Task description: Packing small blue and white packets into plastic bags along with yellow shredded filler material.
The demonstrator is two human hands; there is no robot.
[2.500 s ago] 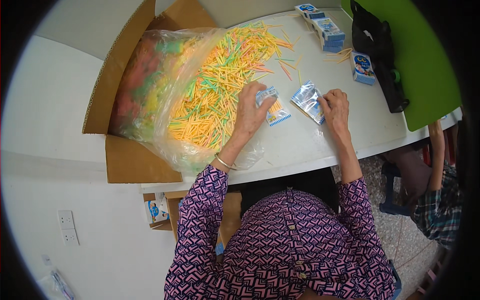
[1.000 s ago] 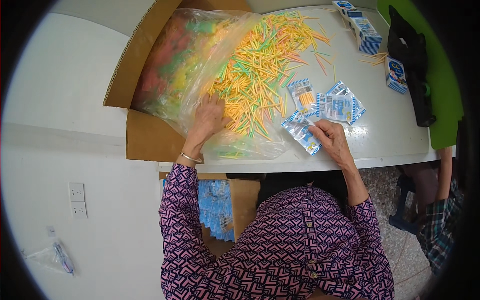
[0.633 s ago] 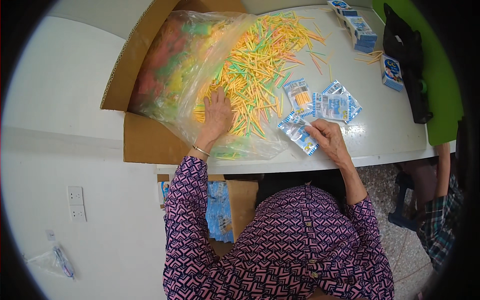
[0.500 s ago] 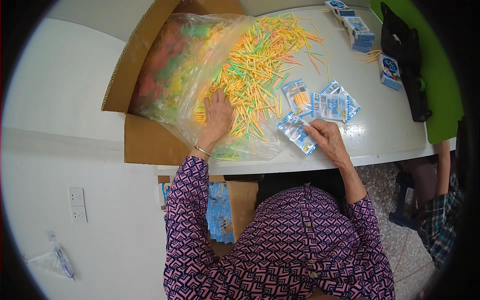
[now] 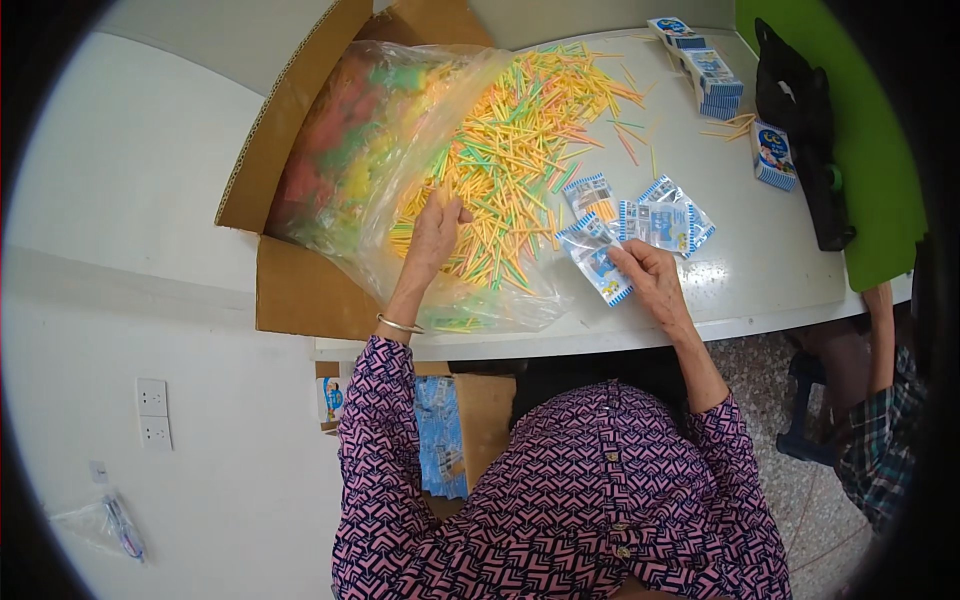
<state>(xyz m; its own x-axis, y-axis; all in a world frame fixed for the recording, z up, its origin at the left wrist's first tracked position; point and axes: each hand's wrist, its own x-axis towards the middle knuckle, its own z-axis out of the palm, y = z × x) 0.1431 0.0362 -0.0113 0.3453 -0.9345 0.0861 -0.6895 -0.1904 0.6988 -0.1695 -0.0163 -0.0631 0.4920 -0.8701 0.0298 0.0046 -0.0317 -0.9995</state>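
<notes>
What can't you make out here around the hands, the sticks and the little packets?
- Left hand, head view: its fingertips dig into the coloured sticks, so any grip is hidden.
- Right hand: its fingers cover the edge of a clear packet; contents too small.
- Plastic bag: blurs the sticks inside the cardboard box.

A single wide fisheye view looks steeply down from the person's head, so the patterned purple-sleeved torso fills the near lower edge and both forearms rise from it toward the white rectangular tabletop point(image 5: 760, 290). The camera faces forward and downward over the table's near edge, close enough that the open brown cardboard box point(image 5: 300, 290) at far left and the green board point(image 5: 880, 130) at far right bend toward the dark circular rim.
</notes>
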